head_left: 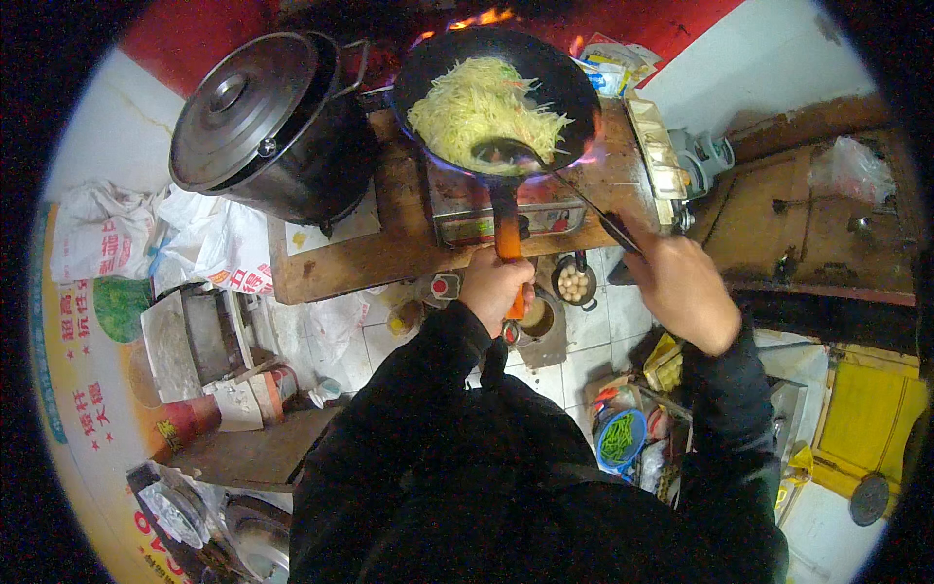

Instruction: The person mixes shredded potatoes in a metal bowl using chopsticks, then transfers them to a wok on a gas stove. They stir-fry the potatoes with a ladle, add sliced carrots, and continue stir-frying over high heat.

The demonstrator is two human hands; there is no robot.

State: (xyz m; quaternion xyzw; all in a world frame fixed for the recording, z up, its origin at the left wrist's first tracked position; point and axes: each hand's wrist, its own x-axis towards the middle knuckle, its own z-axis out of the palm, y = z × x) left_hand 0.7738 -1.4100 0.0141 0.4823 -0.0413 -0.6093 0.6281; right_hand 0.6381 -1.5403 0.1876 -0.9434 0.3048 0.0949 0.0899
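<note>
My left hand (pixel 495 286) is closed around the orange handle (pixel 507 233) of a dark wok (pixel 562 80). Pale shredded vegetable (pixel 474 109), heaped in the wok, covers its middle and left part. My right hand (pixel 689 292), slightly blurred, grips the dark handle of a ladle (pixel 503 150). The ladle's bowl lies at the near edge of the heap, inside the wok. Beneath the wok is a gas stove (pixel 474 223), with flames showing around the wok's far rim and bluish flame along its near side.
A big lidded metal pot (pixel 248 109) stands left on the wooden table (pixel 314 281). A seasoning box (pixel 649 139) lines the table's right edge. Lower down are a small pan of round, pale items (pixel 573 283) and a blue basket of green vegetables (pixel 620 438). Gas cylinders (pixel 697 160) stand at right.
</note>
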